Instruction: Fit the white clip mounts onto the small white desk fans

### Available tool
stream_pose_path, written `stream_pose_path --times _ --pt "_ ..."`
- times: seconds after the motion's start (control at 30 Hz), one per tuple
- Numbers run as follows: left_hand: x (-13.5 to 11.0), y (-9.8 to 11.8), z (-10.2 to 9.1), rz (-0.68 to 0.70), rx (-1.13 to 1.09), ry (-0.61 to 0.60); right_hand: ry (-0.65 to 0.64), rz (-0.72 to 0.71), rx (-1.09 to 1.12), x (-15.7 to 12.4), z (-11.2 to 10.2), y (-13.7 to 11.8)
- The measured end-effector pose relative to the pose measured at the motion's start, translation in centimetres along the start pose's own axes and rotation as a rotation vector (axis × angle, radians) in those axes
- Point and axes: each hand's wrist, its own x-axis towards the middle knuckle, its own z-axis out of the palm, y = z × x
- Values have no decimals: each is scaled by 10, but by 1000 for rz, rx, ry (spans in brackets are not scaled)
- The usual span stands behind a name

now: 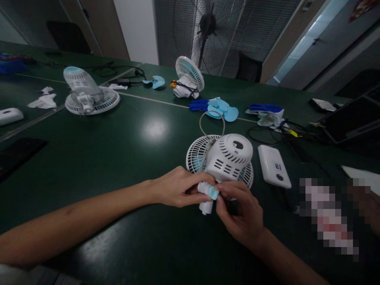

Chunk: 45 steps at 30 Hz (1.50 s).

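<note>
A small white electric fan (230,158) lies grille-down on the green table, its motor housing facing up. My left hand (184,186) is closed around the white neck joint (204,188) below the housing. At the end of that joint sits a light blue knob (213,192). My right hand (242,209) pinches the knob's outer end with thumb and forefinger, the other fingers curled. A white stub (206,208) points down beneath the joint. Behind the housing a grey cable (212,113) rises in a loop.
To the right lies a white rectangular cover (274,166). Blue fan blades (222,109) and blue-and-white gloves (265,111) lie beyond the fan. Two more fans, one at left (92,101) and one at the back (190,77), stand farther off. A dark screen (353,114) is at far right.
</note>
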Motion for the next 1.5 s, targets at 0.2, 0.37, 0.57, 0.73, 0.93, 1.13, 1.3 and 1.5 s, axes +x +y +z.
stream_pose_path --times 0.2,0.37,0.57,0.73,0.93,1.13,1.3,1.5 --pt "-1 -1 1 6 12 9 -9 21 8 1 0 -2" --pt "-1 -1 1 5 6 9 -6 41 16 1 0 -5" --pt "0 -1 0 2 13 3 -7 47 -39 2 1 -6" --pt "0 -1 0 1 20 1 12 53 -46 2 1 -8" --pt "0 1 0 -9 -1 -9 8 39 -131 2 4 -12" --pt "1 2 -1 -5 -24 -16 19 14 -112 1 5 -13" --pt "0 -1 0 -5 -30 -7 -4 41 -23 -1 3 -13" --pt "-1 0 -1 -3 -30 -3 -9 -21 56 -5 -1 -14"
